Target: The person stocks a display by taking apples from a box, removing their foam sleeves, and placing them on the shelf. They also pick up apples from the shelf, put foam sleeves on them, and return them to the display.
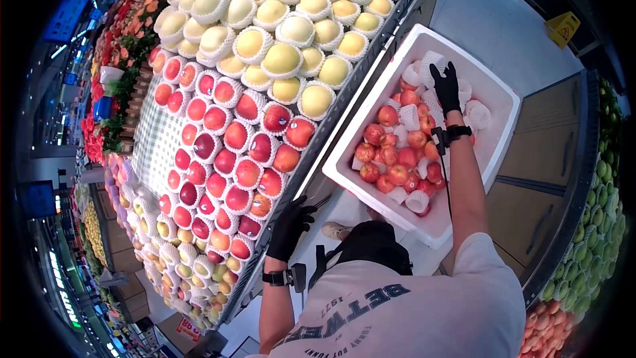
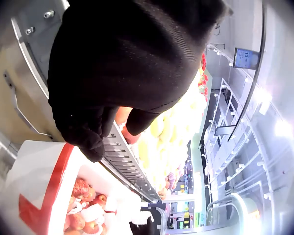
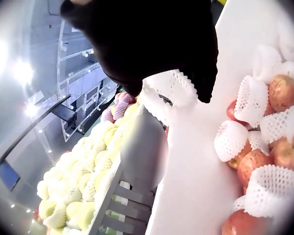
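My right hand [image 1: 447,89], in a black glove, is over the far end of a white foam box [image 1: 339,167]. A white foam net sleeve [image 3: 172,88] shows between its thumb and fingers in the right wrist view. Below lie red apples [image 1: 397,174], some bare and some among loose foam nets [image 1: 409,118]. My left hand [image 1: 289,229], also black-gloved, is beside the outer edge of the fruit display, near its rail [image 2: 130,159]. Its fingers are loosely bent in the left wrist view, with no fruit between them and the thumb.
On the sloped display, netted red apples [image 1: 236,135] sit in rows below yellow netted fruit [image 1: 281,59]. A checkered cloth [image 1: 156,152] shows beside the apples. Brown cabinets [image 1: 536,152] stand right of the box. Farther back is a yellow floor sign [image 1: 562,28].
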A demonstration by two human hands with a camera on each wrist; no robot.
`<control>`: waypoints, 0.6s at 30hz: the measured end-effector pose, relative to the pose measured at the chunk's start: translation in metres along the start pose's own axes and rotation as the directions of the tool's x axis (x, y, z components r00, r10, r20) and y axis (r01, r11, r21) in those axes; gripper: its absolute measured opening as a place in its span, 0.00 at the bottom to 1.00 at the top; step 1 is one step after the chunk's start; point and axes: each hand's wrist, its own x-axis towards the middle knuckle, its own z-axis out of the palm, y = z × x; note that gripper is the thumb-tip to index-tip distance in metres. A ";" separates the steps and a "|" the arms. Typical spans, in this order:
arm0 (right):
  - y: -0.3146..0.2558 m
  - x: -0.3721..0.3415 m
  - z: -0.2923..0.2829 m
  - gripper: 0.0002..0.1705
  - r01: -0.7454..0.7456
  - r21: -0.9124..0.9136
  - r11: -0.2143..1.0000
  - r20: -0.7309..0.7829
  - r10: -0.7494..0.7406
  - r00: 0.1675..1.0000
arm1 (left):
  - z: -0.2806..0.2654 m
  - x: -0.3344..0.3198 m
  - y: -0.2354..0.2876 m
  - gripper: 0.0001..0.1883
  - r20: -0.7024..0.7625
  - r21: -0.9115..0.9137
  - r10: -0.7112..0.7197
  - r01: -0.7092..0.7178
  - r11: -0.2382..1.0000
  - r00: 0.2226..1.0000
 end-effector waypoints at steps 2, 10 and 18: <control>0.003 0.028 0.001 0.46 0.014 -0.011 1.000 0.110 -0.012 0.994 | -0.013 -0.010 -0.007 0.21 -0.033 -0.041 0.002 -0.003 0.999 0.999; -0.019 0.030 0.003 0.32 0.013 0.074 0.997 0.056 -0.017 0.998 | -0.044 -0.024 -0.033 0.23 0.002 -0.226 0.032 -0.031 0.974 0.999; -0.029 -0.059 -0.034 0.22 -0.047 0.151 0.987 0.097 0.033 0.995 | -0.086 -0.042 -0.047 0.19 -0.040 -0.358 0.162 -0.166 0.919 0.986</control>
